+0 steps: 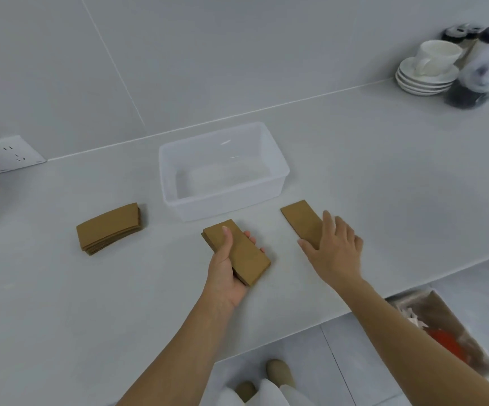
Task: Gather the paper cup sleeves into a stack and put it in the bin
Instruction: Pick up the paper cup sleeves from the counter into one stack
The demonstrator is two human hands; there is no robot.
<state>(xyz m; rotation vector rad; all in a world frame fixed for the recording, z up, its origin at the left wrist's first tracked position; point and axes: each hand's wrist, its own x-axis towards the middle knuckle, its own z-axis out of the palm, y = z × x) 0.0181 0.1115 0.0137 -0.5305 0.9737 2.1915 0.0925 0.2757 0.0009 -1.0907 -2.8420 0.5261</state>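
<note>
Far left on the tabletop [62, 288]: a loose stack [110, 228], ungathered. Left hand [227, 273], grip closed around a bundle [237, 252]. Behind, bin [222, 168], empty. Right hand [335, 249], fingers spread, holding nothing, on a lone sleeve [302, 219]. Best to pinch an edge, then lay it squarely on the bundle. Cup and saucers [426, 71] far right, nothing obstructing.

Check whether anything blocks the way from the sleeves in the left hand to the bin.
Nothing visible does. The left hand holds its sleeves just in front of the clear bin, with only bare counter between them. The bin looks empty and open on top.
</note>
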